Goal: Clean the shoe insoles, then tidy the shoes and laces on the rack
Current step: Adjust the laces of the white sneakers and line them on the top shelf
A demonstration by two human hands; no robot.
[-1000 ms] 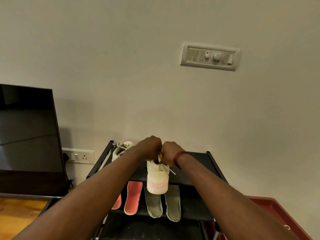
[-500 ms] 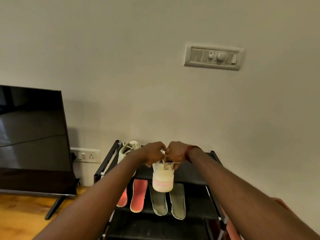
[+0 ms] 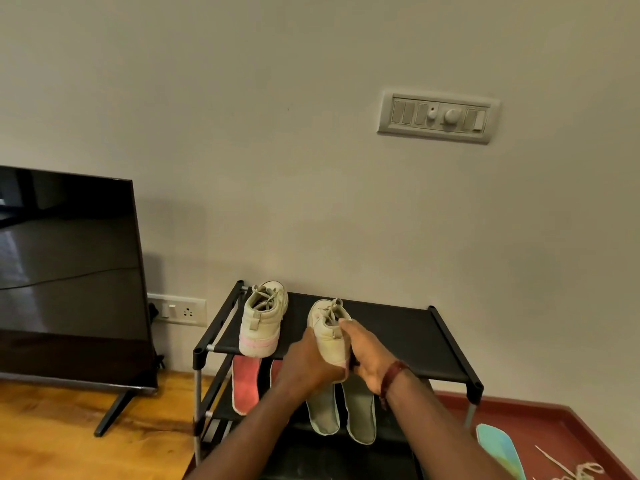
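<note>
A cream shoe [image 3: 328, 332] stands on the top shelf of the black rack [image 3: 415, 337], heel toward me. My left hand [image 3: 306, 362] grips its left side at the heel. My right hand [image 3: 363, 355] holds its right side, fingers up by the collar. A second cream shoe [image 3: 262, 322] with a pink heel band stands at the shelf's left end, laces tied. On the shelf below lie two pink insoles [image 3: 245, 384] and two grey-green insoles [image 3: 360, 410].
A black TV [image 3: 69, 278] stands on the wooden floor at left, with a wall socket [image 3: 178, 310] beside it. At lower right a red tray [image 3: 561, 441] holds a blue-green insole [image 3: 498, 448] and loose white laces [image 3: 571, 471]. A switch panel [image 3: 438, 116] is on the wall.
My hands were together at the laces on top of the shoe; now they hold it by its sides at the heel. My view has tilted down and moved closer.
</note>
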